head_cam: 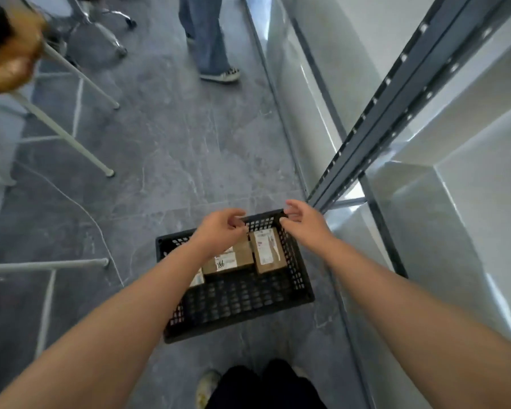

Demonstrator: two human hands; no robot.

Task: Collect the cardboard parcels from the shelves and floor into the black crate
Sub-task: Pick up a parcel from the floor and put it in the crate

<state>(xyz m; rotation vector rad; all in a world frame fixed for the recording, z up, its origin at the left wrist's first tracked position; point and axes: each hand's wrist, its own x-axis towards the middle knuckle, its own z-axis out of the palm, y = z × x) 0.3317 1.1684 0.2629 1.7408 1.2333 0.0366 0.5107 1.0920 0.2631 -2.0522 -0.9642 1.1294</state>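
A black perforated crate point(236, 302) stands on the grey floor in front of me. Inside it, at the far end, lie cardboard parcels with white labels: one on the right point(267, 250), one in the middle point(229, 259), and a third point(197, 278) mostly hidden under my left forearm. My left hand point(219, 228) hovers above the crate's far left part, fingers loosely curled, holding nothing. My right hand point(303, 221) hovers over the crate's far right corner, fingers apart, also without anything in it. Neither hand touches the crate.
A grey metal shelving unit point(390, 113) with white shelves runs along the right. Another person's legs point(210, 39) stand ahead. White table legs point(71, 137), a chair base and a thin cable point(95, 222) occupy the left. My own feet point(248, 385) are at the bottom.
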